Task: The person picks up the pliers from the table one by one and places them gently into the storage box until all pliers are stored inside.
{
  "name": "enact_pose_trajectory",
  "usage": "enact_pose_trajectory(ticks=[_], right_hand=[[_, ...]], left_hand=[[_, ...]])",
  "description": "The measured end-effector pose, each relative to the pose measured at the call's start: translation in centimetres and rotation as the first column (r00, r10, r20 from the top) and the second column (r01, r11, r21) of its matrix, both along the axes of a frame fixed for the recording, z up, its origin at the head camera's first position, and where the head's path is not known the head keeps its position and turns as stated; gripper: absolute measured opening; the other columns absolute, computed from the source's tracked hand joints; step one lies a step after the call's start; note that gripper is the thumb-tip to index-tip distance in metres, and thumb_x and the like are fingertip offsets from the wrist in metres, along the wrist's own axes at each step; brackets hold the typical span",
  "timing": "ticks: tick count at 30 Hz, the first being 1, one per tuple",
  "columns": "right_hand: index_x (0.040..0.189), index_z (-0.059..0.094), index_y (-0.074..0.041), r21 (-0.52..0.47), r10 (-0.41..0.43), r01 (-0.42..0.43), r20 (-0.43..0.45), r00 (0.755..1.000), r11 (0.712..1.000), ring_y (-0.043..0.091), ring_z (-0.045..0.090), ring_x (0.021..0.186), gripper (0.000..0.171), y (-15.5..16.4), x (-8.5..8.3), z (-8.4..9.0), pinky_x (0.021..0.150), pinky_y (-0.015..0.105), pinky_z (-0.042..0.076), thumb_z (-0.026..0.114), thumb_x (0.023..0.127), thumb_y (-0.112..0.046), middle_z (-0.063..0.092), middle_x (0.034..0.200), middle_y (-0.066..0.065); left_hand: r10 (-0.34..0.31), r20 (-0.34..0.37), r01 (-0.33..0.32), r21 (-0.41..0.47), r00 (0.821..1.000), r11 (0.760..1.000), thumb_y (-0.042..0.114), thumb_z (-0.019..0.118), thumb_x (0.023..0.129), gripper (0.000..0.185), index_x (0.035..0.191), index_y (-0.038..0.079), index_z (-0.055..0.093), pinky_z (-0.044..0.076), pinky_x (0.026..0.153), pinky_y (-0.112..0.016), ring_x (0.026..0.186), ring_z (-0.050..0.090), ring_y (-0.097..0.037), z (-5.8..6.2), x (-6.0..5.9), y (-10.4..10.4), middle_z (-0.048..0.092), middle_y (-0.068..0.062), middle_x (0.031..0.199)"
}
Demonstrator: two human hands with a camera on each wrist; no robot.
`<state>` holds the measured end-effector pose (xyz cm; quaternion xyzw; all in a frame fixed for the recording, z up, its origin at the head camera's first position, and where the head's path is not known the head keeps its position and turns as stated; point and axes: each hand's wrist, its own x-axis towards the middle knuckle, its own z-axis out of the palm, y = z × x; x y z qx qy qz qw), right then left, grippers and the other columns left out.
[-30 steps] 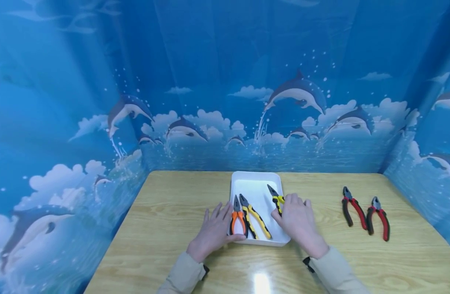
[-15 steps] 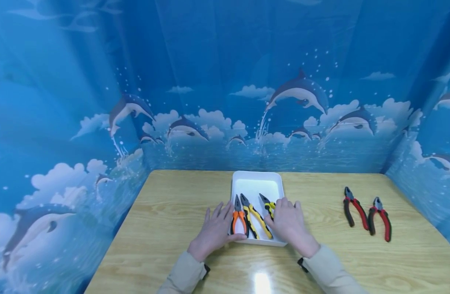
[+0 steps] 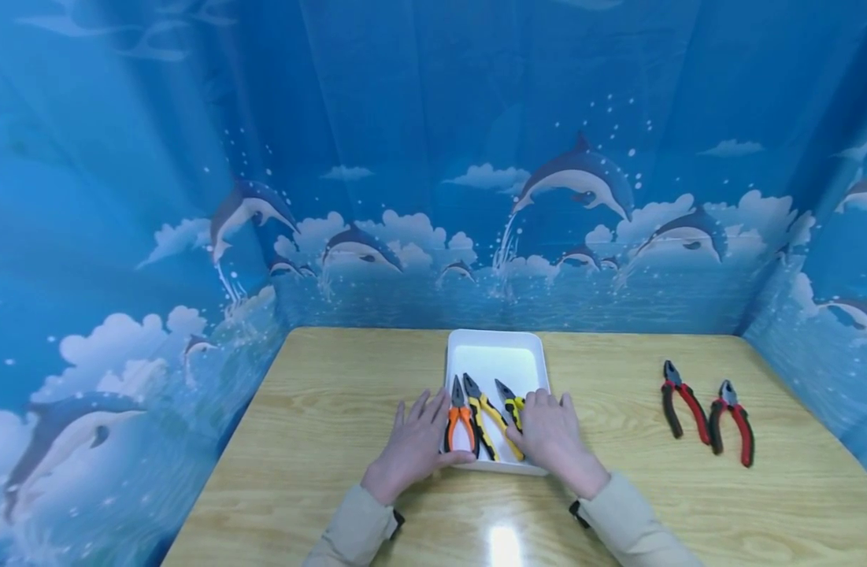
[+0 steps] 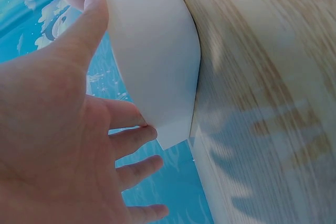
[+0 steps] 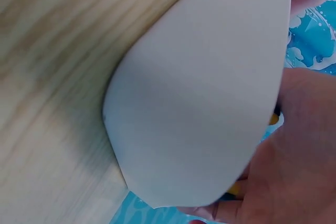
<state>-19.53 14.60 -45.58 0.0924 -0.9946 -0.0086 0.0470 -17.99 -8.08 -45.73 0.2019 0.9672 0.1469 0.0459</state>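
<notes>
The right hand (image 3: pixel 552 435) grips yellow pliers (image 3: pixel 511 405) over the white tray (image 3: pixel 497 354), at six o'clock on the worktop (image 3: pixel 320 441); left hand (image 3: pixel 412 445), fingers relaxed, steadies it. A careless drop could jostle the neighbouring pliers.

Two bare hands with beige sleeves and dark wrist bands

The person's left hand (image 3: pixel 413 441) and right hand (image 3: pixel 555 435) are bare, without gloves, rings or any other thing on the fingers. Each forearm is covered by a long beige fabric sleeve: the left beige sleeve (image 3: pixel 351 526) at about 7 o'clock in the head view, the right beige sleeve (image 3: pixel 628 529) at about 5 o'clock. At each cuff a small dark strap piece is seen, the left dark strap (image 3: pixel 398 520) and the right dark strap (image 3: pixel 576 513). The sleeve cloth looks plain, without print or marking.
</notes>
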Motion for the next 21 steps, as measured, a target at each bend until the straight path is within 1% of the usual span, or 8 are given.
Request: enact_pose_trajectory(ticks=[1,3,7,14,21], right_hand=[[0.087,0.056,-0.002,-0.003,0.0,0.0,0.003,1.0,1.0,0.02,0.041,0.067,0.047,0.0,0.1,0.0,0.068,0.036,0.036,0.068,0.092,-0.047,0.045,0.075,0.006],[0.085,0.054,-0.003,-0.005,0.002,-0.002,0.004,1.0,1.0,0.02,0.04,0.066,0.046,-0.1,0.1,-0.1,0.068,0.035,0.035,0.068,0.092,-0.046,0.045,0.075,0.005],[0.082,0.054,-0.005,-0.004,0.011,-0.011,0.013,1.0,1.0,0.02,0.041,0.066,0.044,-0.2,0.4,0.0,0.069,0.036,0.038,0.069,0.092,-0.045,0.045,0.075,0.006],[0.079,0.054,-0.006,-0.047,0.056,-0.054,0.039,0.998,0.997,0.019,0.041,0.064,0.041,-0.1,0.9,-0.1,0.07,0.038,0.038,0.072,0.09,-0.041,0.045,0.072,0.004],[0.078,0.057,-0.005,-0.035,0.076,-0.075,0.008,0.997,0.997,0.02,0.045,0.063,0.041,0.0,1.2,-0.2,0.069,0.039,0.039,0.073,0.091,-0.04,0.049,0.071,0.005]], left_hand=[[0.001,-0.001,-0.001,0.0,1.0,1.0,0.067,0.065,0.086,0.102,0.158,0.003,0.031,0.015,0.119,-0.07,0.152,0.022,-0.041,0.0,0.0,0.0,0.026,-0.014,0.166],[0.001,-0.004,-0.001,-0.003,1.0,1.0,0.067,0.065,0.086,0.102,0.158,0.003,0.031,0.016,0.119,-0.07,0.152,0.022,-0.041,0.0,0.0,0.0,0.026,-0.015,0.166],[0.002,-0.002,-0.002,-0.015,1.0,1.0,0.068,0.064,0.086,0.103,0.158,0.003,0.031,0.016,0.119,-0.07,0.152,0.022,-0.041,0.1,0.1,0.0,0.026,-0.014,0.166],[0.005,0.002,-0.005,-0.028,1.0,1.0,0.069,0.063,0.086,0.103,0.158,0.004,0.031,0.017,0.12,-0.069,0.152,0.022,-0.04,0.3,0.1,0.1,0.027,-0.014,0.166],[0.008,-0.009,-0.008,-0.031,1.0,1.0,0.068,0.064,0.086,0.102,0.158,0.003,0.032,0.018,0.119,-0.07,0.152,0.023,-0.04,0.2,0.1,0.1,0.027,-0.014,0.165]])
